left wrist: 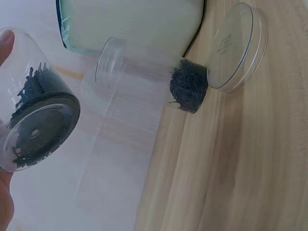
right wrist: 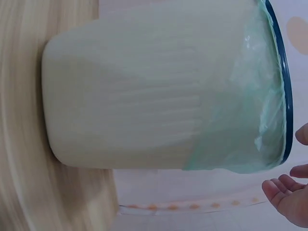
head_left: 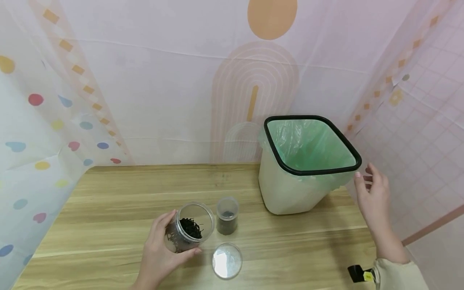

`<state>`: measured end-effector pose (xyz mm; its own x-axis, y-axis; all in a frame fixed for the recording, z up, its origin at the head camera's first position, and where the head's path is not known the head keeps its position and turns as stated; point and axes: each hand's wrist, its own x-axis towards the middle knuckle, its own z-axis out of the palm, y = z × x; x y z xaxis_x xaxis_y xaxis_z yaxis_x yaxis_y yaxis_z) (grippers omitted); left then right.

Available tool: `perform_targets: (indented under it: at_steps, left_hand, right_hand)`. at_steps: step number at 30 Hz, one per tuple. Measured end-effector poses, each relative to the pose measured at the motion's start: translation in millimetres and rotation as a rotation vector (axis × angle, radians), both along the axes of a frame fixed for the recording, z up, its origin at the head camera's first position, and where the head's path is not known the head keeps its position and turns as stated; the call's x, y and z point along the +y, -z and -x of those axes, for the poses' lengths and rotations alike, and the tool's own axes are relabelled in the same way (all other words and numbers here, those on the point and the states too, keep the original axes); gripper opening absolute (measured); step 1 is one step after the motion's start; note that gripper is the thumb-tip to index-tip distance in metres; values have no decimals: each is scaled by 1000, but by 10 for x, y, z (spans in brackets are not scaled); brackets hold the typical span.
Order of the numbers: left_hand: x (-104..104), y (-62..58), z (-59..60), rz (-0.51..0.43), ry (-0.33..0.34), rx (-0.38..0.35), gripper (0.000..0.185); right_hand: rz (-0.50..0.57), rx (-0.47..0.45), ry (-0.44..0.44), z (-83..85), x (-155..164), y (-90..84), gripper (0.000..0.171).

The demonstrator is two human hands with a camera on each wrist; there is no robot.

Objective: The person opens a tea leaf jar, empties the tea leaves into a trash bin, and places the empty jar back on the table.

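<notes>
My left hand [head_left: 157,251] grips a clear jar [head_left: 176,238] round its side, thumb to the right. Dark, shredded tea-like leaves [head_left: 191,228] lie in the jar, which tilts with its mouth toward the bin side. Right of it on the table stands a smaller clear container [head_left: 227,221], also with dark leaves in its lower part. A round clear lid [head_left: 227,261] lies flat in front of that container. My right hand [head_left: 375,197] holds nothing, fingers loosely bent, close to the right corner of a cream bin [head_left: 286,195]. In the right wrist view, its fingertips [right wrist: 272,190] are just off the bin's rim.
A green plastic bag [head_left: 308,149] lines the bin, folded under a black rim frame [head_left: 315,172]. The wooden table [head_left: 127,201] meets a patterned cloth backdrop [head_left: 163,100] behind and at both sides. A black strap piece with a yellow tag [head_left: 367,276] sits at the right cuff.
</notes>
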<state>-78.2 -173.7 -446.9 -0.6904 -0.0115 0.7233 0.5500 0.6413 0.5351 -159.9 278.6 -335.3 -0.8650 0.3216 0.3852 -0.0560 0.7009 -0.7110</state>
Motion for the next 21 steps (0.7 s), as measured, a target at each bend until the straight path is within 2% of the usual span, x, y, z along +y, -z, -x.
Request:
perform_targets:
  at_steps: [7,13,21]
  left_hand:
    - [-23,-83,-1,1,-20,-59,106]
    - [-44,-86,33,12,-27,-5,108]
    - [-67,-104,60,15,-25,-4,110]
  right_hand:
    - [-26,-63,-69,158,139,-191,55]
    - [4,-149,-114,263,226,-305,62]
    - [72,-293,-142,391,252,-367,68]
